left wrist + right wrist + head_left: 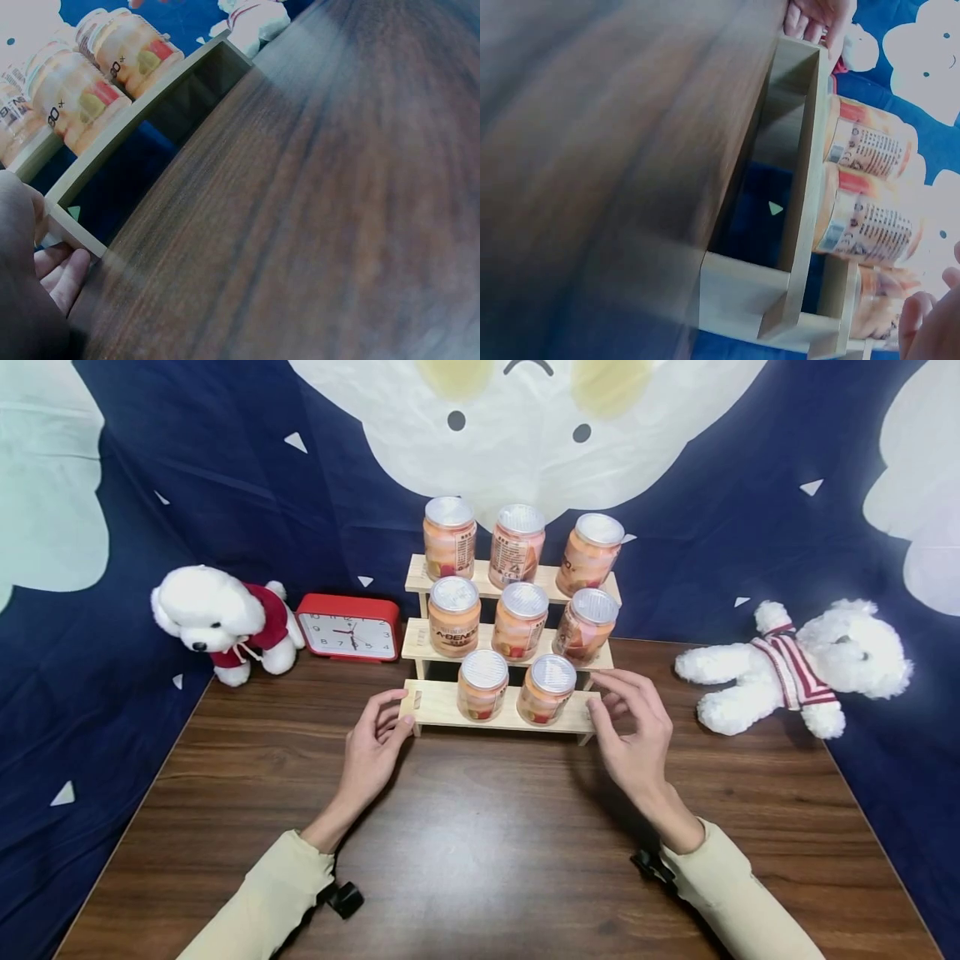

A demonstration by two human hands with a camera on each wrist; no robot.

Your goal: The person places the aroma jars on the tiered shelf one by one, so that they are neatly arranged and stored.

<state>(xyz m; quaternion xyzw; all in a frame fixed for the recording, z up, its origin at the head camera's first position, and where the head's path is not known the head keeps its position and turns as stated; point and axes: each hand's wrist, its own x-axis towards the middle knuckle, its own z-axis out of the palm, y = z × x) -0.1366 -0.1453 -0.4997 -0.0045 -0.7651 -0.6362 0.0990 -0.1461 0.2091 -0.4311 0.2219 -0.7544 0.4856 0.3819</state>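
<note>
Wooden three-step rack (pixel 442 706) sits mid-tabletop (pixel 480 843), long axis running left-right, its near bottom step facing the person. Left hand (pixel 372 746) is at the rack's near-left end: fingers (pixel 395 717) lightly curled, thumb tip touching the end of the bottom step, nothing clamped. Left wrist view shows the same fingers (pixel 61 271) resting against that corner post. Right hand (pixel 632 724) is at the near-right end, fingers spread and relaxed, thumb at the right corner of the bottom step; cannot tell if it presses or just touches. So the rack lies between the two hands, straight ahead of both sets of fingertips, each hand about equally close to its own end.

Eight orange jars stand on the rack: two on the bottom step (pixel 482 684), three on the middle (pixel 453 615), three on top (pixel 449 537). Bottom-left slot of the step is bare wood. Jars not touched by either hand.

Around: red clock (pixel 348 627) far left, white plush dog (pixel 222 621) beside it, second plush dog (pixel 798 664) lying on its side at right.
</note>
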